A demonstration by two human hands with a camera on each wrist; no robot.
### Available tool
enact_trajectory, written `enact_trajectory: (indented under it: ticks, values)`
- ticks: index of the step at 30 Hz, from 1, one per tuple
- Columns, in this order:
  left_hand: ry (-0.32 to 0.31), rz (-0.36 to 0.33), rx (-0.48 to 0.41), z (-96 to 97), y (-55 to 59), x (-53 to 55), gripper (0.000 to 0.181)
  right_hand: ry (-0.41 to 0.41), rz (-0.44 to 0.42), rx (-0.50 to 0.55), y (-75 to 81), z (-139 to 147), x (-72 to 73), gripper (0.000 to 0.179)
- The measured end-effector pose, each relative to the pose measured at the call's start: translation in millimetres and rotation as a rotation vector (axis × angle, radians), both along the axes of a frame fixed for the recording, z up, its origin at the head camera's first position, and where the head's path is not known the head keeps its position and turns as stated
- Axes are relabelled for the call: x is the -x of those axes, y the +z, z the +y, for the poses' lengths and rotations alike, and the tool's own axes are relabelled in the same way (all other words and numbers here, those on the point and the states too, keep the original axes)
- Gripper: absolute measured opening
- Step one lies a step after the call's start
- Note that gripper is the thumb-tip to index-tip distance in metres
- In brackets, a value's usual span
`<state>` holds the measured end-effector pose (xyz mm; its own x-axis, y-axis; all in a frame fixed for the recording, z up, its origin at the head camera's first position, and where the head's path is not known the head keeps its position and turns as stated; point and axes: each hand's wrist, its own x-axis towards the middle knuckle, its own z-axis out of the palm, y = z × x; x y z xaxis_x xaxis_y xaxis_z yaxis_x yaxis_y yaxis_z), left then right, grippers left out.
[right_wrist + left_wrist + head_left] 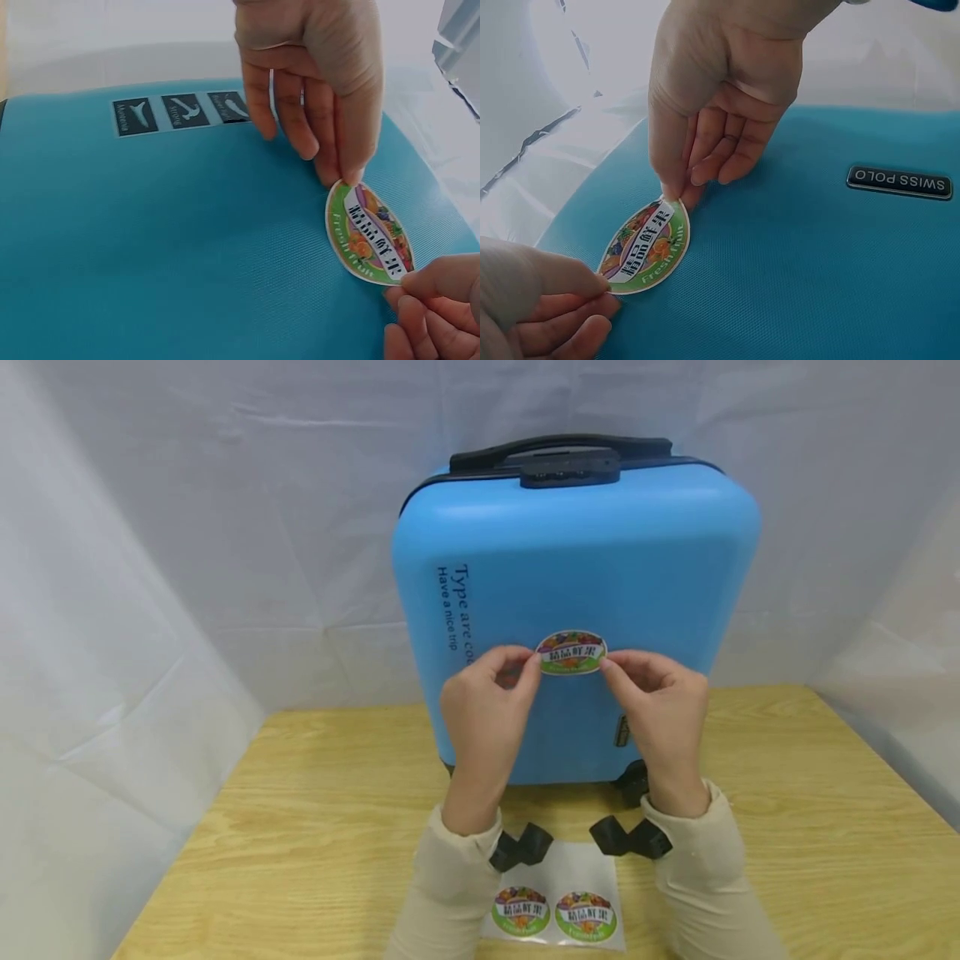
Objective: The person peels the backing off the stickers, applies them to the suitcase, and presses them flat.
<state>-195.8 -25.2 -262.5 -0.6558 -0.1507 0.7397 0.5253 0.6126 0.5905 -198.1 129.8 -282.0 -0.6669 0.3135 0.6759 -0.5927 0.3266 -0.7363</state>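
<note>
The oval fruit sticker (572, 652) is held flat-on against the front face of the blue suitcase (645, 568), roughly at mid height and a little left of the face's middle. Its long axis runs level, from one hand to the other, parallel with the worktop's near edge. The left hand (486, 695) pinches the sticker's left tip between thumb and forefinger, and the right hand (660, 693) pinches the right tip the same way, so the two hands stand apart with the sticker spanning the gap between them. Neither hand is nearer: each has one end.

In the left wrist view the sticker (646, 245) seems to lie close on the textured shell, yet whether it already clings to it or only hovers just off it I cannot tell; the right wrist view shows the sticker (369, 234) with a slight curl at the end next to the fingertips (346, 169).

The suitcase stands upright toward the far edge of the wooden worktop (810, 827), wheels down, its handle (562, 450) on top, with printed lettering (454, 610) running down the left side of its face. On the worktop's near edge, between the two sleeves, lies a backing sheet (557, 906) with two more of the same stickers side by side.
</note>
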Motion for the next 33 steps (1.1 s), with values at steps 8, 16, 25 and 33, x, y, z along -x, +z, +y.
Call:
enact_trajectory:
  ticks: [8, 16, 25, 33]
  values:
    - [0.019, -0.022, 0.021, -0.2, 0.4, 1.6, 0.016, -0.002, -0.039, 0.009, 1.6, 1.4, -0.2, 0.013]
    - [0.027, -0.009, 0.011, 1.4, 0.5, 1.5, 0.015, -0.018, -0.018, -0.024, 3.6, 0.9, 0.8, 0.015]
    - [0.050, 0.034, 0.024, 4.6, -2.6, 2.0, 0.015, -0.022, 0.015, -0.043, 3.4, 1.2, 0.1, 0.014]
    - [0.071, 0.085, 0.064, 5.7, -4.0, 2.3, 0.016, -0.033, 0.026, -0.066, 4.0, 1.6, -0.1, 0.013]
